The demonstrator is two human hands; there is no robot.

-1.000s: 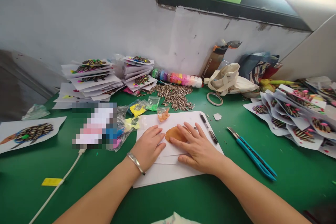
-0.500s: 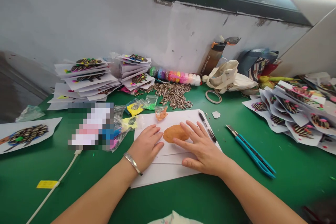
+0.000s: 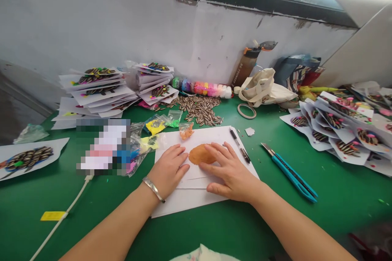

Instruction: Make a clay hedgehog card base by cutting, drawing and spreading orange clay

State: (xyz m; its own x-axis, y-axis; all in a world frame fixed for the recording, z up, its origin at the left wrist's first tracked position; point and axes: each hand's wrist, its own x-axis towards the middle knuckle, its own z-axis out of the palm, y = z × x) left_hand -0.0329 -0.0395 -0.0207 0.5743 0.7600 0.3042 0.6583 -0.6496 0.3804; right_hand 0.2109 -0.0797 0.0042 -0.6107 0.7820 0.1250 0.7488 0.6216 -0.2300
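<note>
A flat orange-brown oval of clay (image 3: 199, 155) lies on white paper (image 3: 196, 204) in front of me. My left hand (image 3: 170, 171) rests on the paper at the oval's left edge, fingers spread and holding nothing. Over the oval's right side reaches my right hand (image 3: 229, 171), its fingers apart and the fingertips on the clay, hiding part of it. An orange lump in a small clear bag (image 3: 186, 131) sits at the paper's top edge. Two pens (image 3: 239, 144) lie along the paper's right side.
A blue cutter (image 3: 294, 177) and a tape roll (image 3: 246, 111) lie to the right. Sunflower seeds (image 3: 202, 110) are piled behind the paper. Bags of coloured clay (image 3: 148, 142) and a pixelated object with a cable (image 3: 76, 200) are at left. Stacks of seed-decorated papers (image 3: 333, 126) stand both sides.
My right hand has shifted slightly left over the clay and covers more of its right side. My left hand stays beside it. The whole view has moved a little.
</note>
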